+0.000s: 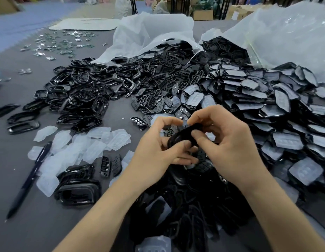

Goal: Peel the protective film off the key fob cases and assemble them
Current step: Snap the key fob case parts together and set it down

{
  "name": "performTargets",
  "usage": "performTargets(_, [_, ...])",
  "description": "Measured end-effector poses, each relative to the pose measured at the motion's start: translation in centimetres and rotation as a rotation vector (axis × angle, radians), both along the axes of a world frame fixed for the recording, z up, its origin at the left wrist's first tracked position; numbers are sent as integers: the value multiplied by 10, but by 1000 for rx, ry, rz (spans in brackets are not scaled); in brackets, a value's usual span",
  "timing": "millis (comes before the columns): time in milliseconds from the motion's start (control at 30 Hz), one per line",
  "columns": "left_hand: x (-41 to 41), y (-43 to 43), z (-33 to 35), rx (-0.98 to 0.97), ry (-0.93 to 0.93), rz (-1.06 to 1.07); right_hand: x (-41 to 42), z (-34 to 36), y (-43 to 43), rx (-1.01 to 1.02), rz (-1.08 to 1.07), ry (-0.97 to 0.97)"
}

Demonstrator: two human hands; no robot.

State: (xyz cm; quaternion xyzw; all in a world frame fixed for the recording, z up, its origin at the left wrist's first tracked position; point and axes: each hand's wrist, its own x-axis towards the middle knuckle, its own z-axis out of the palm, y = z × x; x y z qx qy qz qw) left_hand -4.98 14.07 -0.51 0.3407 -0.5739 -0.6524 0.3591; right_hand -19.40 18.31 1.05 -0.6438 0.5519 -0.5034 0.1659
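Note:
A glossy black key fob case is held between both hands above the table's middle. My left hand grips its lower left side with thumb and fingers curled round it. My right hand pinches its upper right end, thumb on top. A heap of black cases with whitish film lies to the right. Black frames and button plates lie behind and left. Peeled films are spread at the left.
A dark pen lies at the left near the films. Two white plastic bags spill parts at the back. More black parts are piled under my forearms. Small clear pieces are scattered at the far left.

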Motion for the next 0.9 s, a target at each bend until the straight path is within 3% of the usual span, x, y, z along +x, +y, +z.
performTargets(100, [2,-2,1,-28,5,-40,4,0,1,-117,-23,32])
performTargets(233, [14,-17,2,-32,63,200,-3,-1,0,-129,-152,9])
performTargets(367, [27,-29,3,207,191,311,19,-17,-3,154,0,366])
performTargets(467, [29,-28,3,205,168,256,31,-26,-5,255,40,524])
performTargets(700, [24,-23,2,131,177,305,25,-27,-3,203,-92,315])
performTargets(900, [24,-26,-3,40,148,316,20,-21,-4,-14,-300,59])
